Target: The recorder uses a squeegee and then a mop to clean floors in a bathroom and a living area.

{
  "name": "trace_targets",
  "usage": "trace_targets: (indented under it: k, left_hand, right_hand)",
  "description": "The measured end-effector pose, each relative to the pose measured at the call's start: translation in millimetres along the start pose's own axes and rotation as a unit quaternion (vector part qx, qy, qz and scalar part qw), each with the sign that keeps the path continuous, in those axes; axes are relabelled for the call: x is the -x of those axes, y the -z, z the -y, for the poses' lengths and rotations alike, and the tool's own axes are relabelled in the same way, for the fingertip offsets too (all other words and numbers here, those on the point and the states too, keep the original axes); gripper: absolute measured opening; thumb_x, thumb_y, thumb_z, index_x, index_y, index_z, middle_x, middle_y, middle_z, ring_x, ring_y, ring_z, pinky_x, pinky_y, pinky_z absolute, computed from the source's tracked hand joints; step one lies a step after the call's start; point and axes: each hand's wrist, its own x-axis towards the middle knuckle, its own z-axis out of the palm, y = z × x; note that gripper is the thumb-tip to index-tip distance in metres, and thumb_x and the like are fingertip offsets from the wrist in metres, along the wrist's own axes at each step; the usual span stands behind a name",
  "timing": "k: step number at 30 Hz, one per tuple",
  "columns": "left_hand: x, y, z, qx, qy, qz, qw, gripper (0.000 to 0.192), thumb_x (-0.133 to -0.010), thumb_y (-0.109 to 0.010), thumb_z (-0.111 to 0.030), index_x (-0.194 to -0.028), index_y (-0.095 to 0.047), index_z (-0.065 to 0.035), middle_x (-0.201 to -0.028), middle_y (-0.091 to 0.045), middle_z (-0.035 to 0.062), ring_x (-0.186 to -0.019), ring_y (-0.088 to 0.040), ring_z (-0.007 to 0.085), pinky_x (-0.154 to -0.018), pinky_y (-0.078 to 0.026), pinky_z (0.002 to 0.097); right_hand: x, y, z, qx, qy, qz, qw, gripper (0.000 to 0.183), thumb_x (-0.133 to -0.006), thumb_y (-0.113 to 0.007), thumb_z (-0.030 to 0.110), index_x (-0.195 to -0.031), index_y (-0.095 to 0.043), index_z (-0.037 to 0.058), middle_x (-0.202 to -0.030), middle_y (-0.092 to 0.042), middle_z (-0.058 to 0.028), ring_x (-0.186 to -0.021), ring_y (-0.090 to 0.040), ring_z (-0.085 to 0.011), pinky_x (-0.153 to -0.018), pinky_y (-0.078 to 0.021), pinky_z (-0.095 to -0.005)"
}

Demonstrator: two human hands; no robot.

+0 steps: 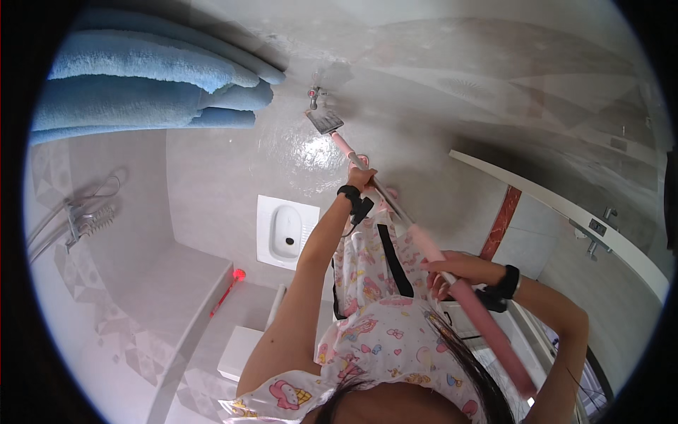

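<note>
A long-handled floor brush with a metal pole and pink grip sections lies diagonally across the view, its flat grey head on the wet floor just below a wall tap. Around the lower pole my left hand is closed. Farther up, my right hand grips the handle in front of my body, near the long pink sleeve. Both wrists wear black bands with small devices. Water glistens on the floor beside the brush head.
Left of my legs is a white squat toilet. Blue towels hang at upper left, a shower set below them. A red toilet brush stands by a ledge. An open door is at right.
</note>
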Motion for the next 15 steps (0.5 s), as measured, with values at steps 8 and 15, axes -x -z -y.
trace_targets:
  k: [8, 15]
  left_hand:
    - [-17, 47, -19, 0.105, 0.005, 0.159, 0.982, 0.035, -0.074, -0.057, -0.026, -0.087, -0.049, 0.0064, -0.08, -0.055, 0.0163, -0.073, -0.058, 0.0261, -0.068, -0.05, 0.0328]
    - [-37, 48, -17, 0.224, 0.134, 0.199, 0.945, 0.03, -0.078, -0.055, -0.031, -0.096, -0.044, -0.009, -0.074, -0.05, 0.0078, -0.069, -0.055, 0.0223, -0.065, -0.047, 0.0356]
  right_hand:
    - [11, -11, -23, 0.174, 0.058, -0.004, 0.983, 0.026, -0.072, -0.054, 0.015, -0.09, -0.045, -0.0014, -0.074, -0.049, -0.0066, -0.067, -0.05, -0.0139, -0.063, -0.0417, -0.0236]
    - [80, -42, -25, 0.268, 0.114, -0.003, 0.957, 0.044, -0.067, -0.055, 0.016, -0.104, -0.04, -0.0023, -0.084, -0.052, -0.0085, -0.073, -0.051, -0.0144, -0.066, -0.0428, -0.0248]
